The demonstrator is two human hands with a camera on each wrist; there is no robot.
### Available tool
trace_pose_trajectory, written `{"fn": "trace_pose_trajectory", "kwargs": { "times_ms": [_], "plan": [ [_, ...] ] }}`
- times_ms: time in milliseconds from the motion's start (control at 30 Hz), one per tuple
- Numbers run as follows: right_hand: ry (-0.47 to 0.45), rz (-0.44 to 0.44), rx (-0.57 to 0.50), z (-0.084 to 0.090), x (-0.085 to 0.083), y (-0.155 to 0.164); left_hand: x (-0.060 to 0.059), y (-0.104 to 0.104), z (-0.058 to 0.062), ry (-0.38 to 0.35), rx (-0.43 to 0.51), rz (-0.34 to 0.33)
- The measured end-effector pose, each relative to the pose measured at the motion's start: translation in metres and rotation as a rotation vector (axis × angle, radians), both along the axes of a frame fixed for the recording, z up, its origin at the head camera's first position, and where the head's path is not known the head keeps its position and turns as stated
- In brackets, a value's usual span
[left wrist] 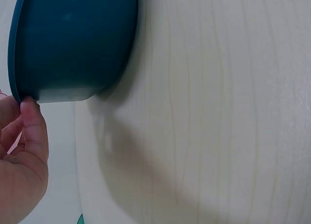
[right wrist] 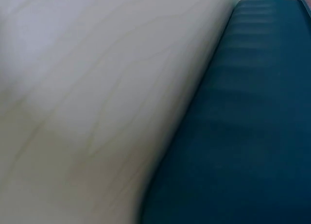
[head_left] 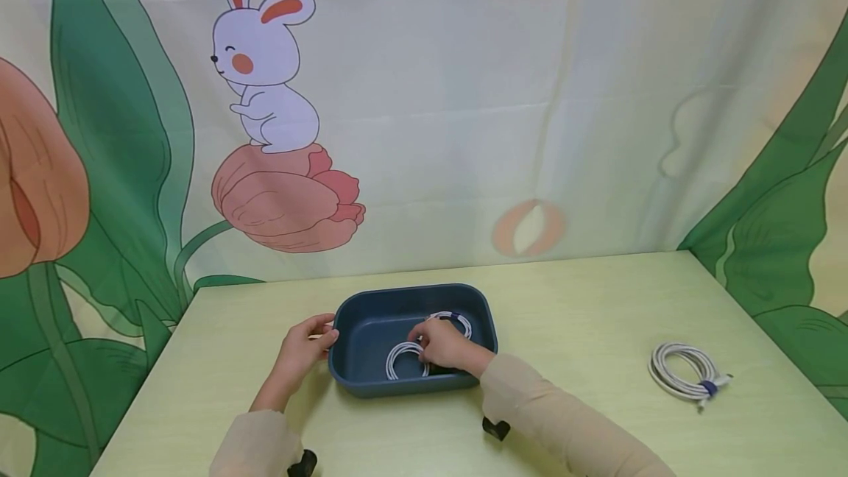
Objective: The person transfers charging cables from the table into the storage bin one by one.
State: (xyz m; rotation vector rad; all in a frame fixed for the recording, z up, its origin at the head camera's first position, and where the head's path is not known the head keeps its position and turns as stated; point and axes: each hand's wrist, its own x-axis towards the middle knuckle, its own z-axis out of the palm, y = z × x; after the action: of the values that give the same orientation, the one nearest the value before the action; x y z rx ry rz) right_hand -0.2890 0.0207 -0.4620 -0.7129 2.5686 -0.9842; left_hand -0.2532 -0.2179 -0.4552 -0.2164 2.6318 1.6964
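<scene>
A dark blue tub (head_left: 358, 315) stands on the pale table, near its front edge. My left hand (head_left: 324, 336) holds the tub's left rim; in the left wrist view a fingertip (left wrist: 30, 107) presses against the rim of the tub (left wrist: 73, 44). My right hand (head_left: 422, 337) reaches inside the tub, its fingers curled on a coiled white cable (head_left: 401, 356). A second white coil (head_left: 457, 318) with a dark tie lies just behind that hand. The right wrist view shows only the tub's outer wall (right wrist: 243, 136) and the table.
A third coiled white cable (head_left: 685, 370) with a blue tie lies on the table (head_left: 583, 300) at the right. A printed cloth backdrop hangs behind the table. The table's left edge runs close to my left arm.
</scene>
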Motion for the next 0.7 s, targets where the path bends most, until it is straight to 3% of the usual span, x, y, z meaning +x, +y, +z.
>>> {"fn": "trace_pose_trajectory", "kwargs": {
  "times_ms": [700],
  "plan": [
    [-0.009, -0.008, 0.022, 0.0041, 0.0019, 0.0000, 0.0006, 0.0014, 0.0024, -0.012, 0.005, 0.001]
  ]
}}
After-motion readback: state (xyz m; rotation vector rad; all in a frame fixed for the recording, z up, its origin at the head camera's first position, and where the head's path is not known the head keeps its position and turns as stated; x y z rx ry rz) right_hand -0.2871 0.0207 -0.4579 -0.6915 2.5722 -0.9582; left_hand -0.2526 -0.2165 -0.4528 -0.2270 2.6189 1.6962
